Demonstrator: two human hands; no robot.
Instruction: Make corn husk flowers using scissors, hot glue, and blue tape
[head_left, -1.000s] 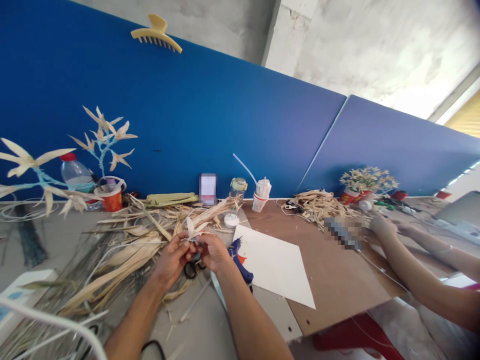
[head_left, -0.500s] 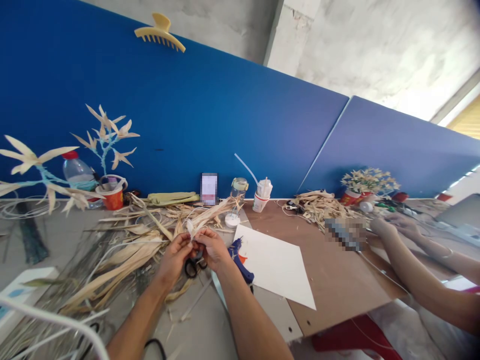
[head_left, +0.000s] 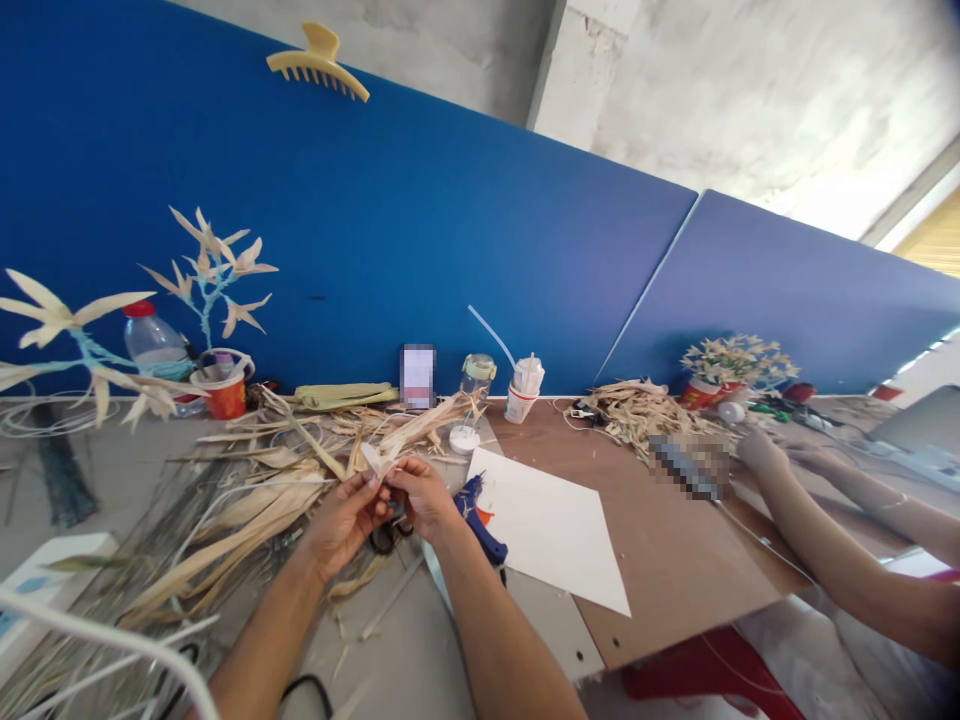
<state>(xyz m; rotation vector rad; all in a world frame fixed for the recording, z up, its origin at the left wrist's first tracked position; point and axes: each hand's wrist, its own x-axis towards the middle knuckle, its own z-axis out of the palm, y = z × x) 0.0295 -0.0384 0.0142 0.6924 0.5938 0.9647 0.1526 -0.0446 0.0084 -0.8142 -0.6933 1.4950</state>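
Glue gun: blue, orange part; lying on the worktop, across the left edge of the sheet.
Petals: pale, spread in a V, held up above the worktop; left of the glue gun.
Left hand: grasping the petals in a fingertip pinch; left of the glue gun.
Right hand: fingertips pinched at the base of the petals; just left of the glue gun.
Scissors: black handles, partly hidden under the hands; left of the glue gun.
Husks: dry, tan, loosely heaped; left of the glue gun.
Jar: clear, lidded; behind the glue gun.
Cup: white; behind and slightly right of the glue gun.
Phone: upright, screen lit; behind and left of the glue gun.
Co-worker's hand: far right of the glue gun.
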